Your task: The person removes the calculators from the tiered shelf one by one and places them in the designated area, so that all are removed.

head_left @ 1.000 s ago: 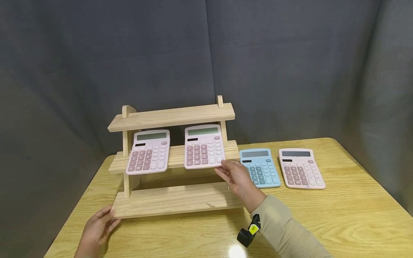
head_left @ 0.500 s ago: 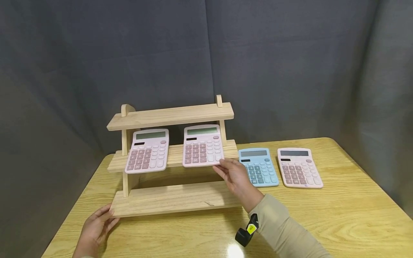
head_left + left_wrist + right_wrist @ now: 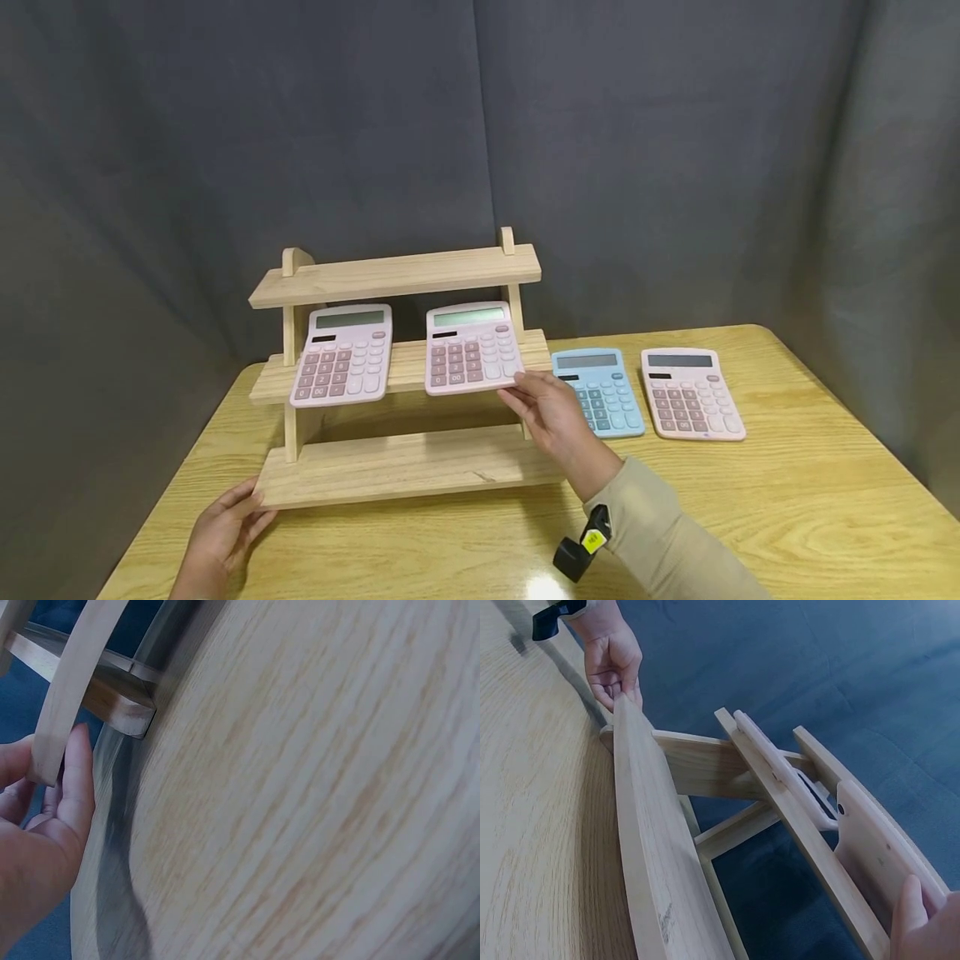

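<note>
In the head view, a three-tier wooden shelf [image 3: 420, 467] stands on the table. My left hand [image 3: 222, 533] grips the left end of its bottom board, thumb above and fingers beneath; the left wrist view shows this board end [image 3: 56, 735] between thumb and fingers. My right hand [image 3: 551, 417] pinches the lower right corner of a pink calculator [image 3: 472, 348] leaning on the middle board. In the right wrist view that calculator's back [image 3: 874, 847] shows, with my thumb against it. Another pink calculator [image 3: 343, 354] leans on the same board, further left.
Right of the shelf, a blue calculator [image 3: 600, 392] lies on the table, partly hidden by my right hand. Beside it lies one more pink calculator [image 3: 692, 393]. A dark curtain [image 3: 637, 167] hangs behind the wooden table [image 3: 810, 500].
The calculator at my right hand has tilted slightly, its top edge sitting lower against the shelf and its screen brighter. My left hand stays on the bottom board. The head view has shifted a little.
</note>
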`<state>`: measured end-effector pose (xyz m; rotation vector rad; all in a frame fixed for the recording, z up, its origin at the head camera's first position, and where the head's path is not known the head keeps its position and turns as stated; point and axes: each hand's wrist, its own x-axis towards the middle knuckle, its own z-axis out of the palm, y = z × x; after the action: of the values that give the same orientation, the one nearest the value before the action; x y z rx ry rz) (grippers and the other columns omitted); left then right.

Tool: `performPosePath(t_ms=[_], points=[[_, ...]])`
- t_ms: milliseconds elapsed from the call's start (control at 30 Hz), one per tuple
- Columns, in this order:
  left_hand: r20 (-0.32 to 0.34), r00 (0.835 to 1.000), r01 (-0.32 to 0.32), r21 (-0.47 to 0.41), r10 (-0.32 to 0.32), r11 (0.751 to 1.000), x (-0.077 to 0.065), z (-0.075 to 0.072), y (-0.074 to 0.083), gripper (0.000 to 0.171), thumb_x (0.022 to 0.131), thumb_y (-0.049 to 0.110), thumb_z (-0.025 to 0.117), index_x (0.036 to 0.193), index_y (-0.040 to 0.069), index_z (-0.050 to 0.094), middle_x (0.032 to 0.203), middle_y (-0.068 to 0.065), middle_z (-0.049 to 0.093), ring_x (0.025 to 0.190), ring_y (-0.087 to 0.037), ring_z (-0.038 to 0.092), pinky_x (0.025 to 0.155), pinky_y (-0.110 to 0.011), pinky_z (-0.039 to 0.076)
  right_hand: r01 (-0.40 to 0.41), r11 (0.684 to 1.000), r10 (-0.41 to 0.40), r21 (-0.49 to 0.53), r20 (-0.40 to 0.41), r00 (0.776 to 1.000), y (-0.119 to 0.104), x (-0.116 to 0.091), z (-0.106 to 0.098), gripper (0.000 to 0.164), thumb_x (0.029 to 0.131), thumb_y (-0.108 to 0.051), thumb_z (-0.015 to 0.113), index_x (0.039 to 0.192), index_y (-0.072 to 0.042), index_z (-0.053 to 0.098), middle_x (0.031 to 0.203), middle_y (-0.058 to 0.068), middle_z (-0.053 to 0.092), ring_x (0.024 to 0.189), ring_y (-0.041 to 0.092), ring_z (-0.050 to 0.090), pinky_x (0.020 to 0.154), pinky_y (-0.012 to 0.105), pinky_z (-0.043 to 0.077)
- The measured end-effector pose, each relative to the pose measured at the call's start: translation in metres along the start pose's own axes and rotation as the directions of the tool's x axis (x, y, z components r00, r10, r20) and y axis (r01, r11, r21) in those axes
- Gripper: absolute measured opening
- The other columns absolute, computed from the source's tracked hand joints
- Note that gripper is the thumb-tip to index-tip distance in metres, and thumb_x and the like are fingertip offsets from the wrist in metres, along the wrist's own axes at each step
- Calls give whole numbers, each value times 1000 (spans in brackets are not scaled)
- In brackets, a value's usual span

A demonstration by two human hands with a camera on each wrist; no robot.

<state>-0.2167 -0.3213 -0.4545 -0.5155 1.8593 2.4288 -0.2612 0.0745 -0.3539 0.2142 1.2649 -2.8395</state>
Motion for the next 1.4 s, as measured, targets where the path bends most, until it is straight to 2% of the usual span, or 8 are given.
performPosePath(t_ms=[300,500,533,700,800,1033,1200,1400], points=[[4,1000,17,44,-17,999,-4,2,4,18,90,6,46,89,23,52,83,9,53,78,-5,55,83,-24,46,-10,1000,10,7,23,1000,-5,-14,-6,8,87,10,39,94,9,43,86,17,50,75,20,56,83,31,46],[13,999,43,9,-43,999,-8,1,6,19,89,6,48,85,23,55,83,7,55,77,-6,56,83,-24,46,-14,1000,14,-23,35,999,-8,-23,-14,15,87,10,38,101,11,40,91,18,52,80,21,58,82,33,47],[11,999,51,-2,-51,999,-8,1,6,23,88,6,48,80,26,56,83,7,55,77,-6,56,83,-24,46,-13,1000,14,-24,34,999,-9,-25,-16,14,87,10,38,100,10,40,91,18,52,80,21,58,82,33,47],[19,999,48,-9,-48,999,-9,1,5,18,85,10,56,78,27,56,85,7,55,77,-6,57,83,-24,46,-7,1000,7,1,56,998,-14,-31,-25,8,86,11,37,92,8,41,93,19,52,83,23,58,84,34,45],[22,999,43,-1,-43,999,-8,2,4,17,83,11,58,78,27,57,83,8,54,76,-6,57,83,-24,46,-14,1000,13,24,70,997,-17,-35,-31,10,86,11,37,88,6,45,92,19,53,84,24,58,86,35,43],[14,999,39,18,-39,999,-6,3,3,20,85,11,56,77,29,57,79,9,54,76,-6,56,83,-24,46,-26,998,21,60,82,996,-27,-44,-45,15,87,11,37,83,2,49,93,18,54,86,26,57,88,35,42],[11,999,31,11,-32,999,-5,3,3,22,87,8,53,79,29,56,84,6,54,76,-7,56,83,-24,46,-34,996,29,85,56,998,-32,-48,-53,17,87,9,38,80,0,50,90,16,54,83,23,57,88,34,43],[11,1000,25,2,-25,1000,-5,3,4,17,86,10,54,81,26,54,83,7,55,76,-6,57,83,-24,46,-20,995,13,102,69,998,-35,-53,-66,18,87,8,39,79,-1,53,89,16,56,84,23,57,88,34,43]])
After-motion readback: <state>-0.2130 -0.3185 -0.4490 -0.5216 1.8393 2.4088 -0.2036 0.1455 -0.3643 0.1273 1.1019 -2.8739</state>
